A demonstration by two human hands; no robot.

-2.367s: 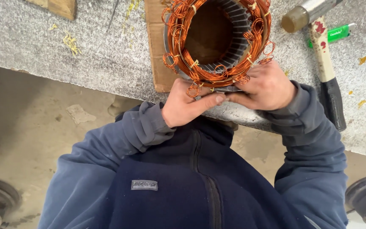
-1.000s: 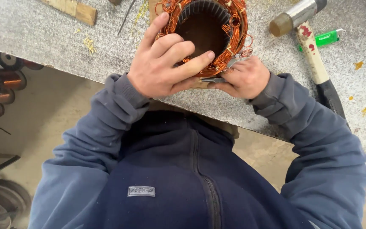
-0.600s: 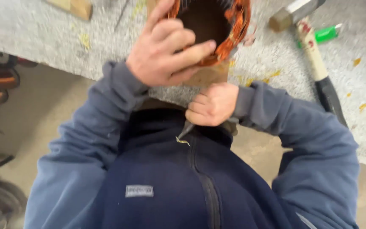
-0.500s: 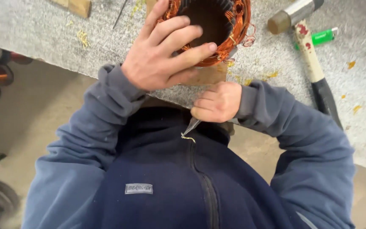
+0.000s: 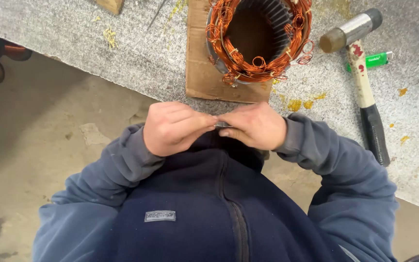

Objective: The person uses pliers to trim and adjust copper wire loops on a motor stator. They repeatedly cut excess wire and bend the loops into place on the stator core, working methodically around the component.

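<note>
**Head view: small piece pinched at chest, stator alone on bench**

We held a small dark piece (image 5: pixel 222 124) between both hands, left hand (image 5: pixel 175 127) and right hand (image 5: pixel 255 125) pinching it fingertip to fingertip, just below the bench edge (image 5: pixel 136 63). Couldn't tell what it was. The stator (image 5: pixel 259 36) sat untouched on cardboard (image 5: pixel 204 73), copper loops loose and untied, so winding work looked unfinished. Hammer (image 5: pixel 360 73) and green lighter (image 5: pixel 375 59) lay to the right.

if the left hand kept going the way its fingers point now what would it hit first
The left hand points sideways at the right hand; their fingertips already meet around a small grey strip, so it would likely meet that and the right hand first.
</note>
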